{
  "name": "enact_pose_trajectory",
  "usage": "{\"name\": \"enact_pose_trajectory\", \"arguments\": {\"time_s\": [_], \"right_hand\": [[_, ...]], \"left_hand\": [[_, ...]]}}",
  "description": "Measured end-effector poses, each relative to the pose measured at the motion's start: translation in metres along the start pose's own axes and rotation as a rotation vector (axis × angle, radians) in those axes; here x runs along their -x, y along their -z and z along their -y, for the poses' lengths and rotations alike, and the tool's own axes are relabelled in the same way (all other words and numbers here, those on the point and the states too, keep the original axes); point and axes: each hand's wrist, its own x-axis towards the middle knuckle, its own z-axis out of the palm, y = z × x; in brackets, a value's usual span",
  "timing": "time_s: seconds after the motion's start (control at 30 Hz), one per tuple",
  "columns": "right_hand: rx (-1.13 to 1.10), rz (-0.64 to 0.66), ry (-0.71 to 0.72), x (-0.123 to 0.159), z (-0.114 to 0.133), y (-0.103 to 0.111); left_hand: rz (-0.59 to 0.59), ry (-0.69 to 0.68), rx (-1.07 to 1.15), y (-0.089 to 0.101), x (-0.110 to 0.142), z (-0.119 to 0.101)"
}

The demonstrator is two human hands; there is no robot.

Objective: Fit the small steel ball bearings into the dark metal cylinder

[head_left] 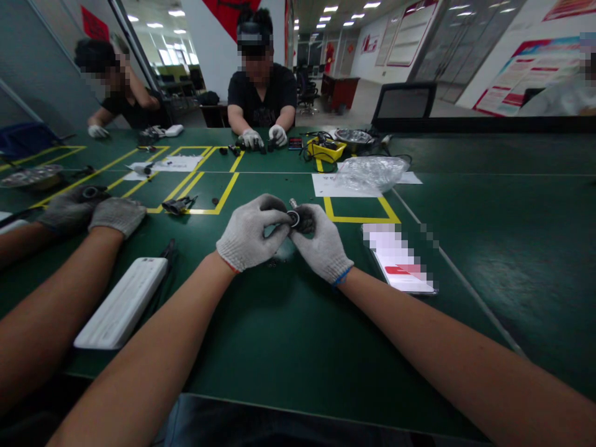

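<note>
Both my hands wear white knit gloves and meet above the green table (288, 335). My left hand (249, 233) is closed, pinching a small black round part (298, 218) with a metal ring and a short stem. My right hand (321, 242) is closed around the same part from the other side. A few tiny dark bits (274, 263) lie on the table just under my hands.
A white power bank (123, 302) lies at the left, a paper card (400, 261) at the right. A co-worker's gloved hands (93, 211) work at the left. Two more people sit across. A black connector (179, 205), plastic bag (370, 172) and yellow tray (327, 150) lie beyond.
</note>
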Motion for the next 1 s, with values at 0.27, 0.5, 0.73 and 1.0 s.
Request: {"name": "enact_pose_trajectory", "arguments": {"time_s": [0.27,0.5,0.73,1.0], "right_hand": [[-0.019,0.001,-0.002,-0.0005,-0.0007,-0.0001],[-0.024,-0.004,0.001,-0.0006,-0.0009,-0.0005],[-0.021,-0.020,0.001,-0.0007,-0.0005,0.0001],[-0.048,-0.020,-0.007,-0.0008,-0.0014,-0.0002]], "left_hand": [[-0.007,-0.014,-0.011,-0.0035,0.0009,-0.0001],[-0.001,-0.013,-0.029,-0.0034,0.0013,-0.0004],[-0.010,-0.037,-0.050,-0.0053,0.0020,0.0010],[0.011,-0.044,-0.074,-0.0051,0.0021,0.0012]]}}
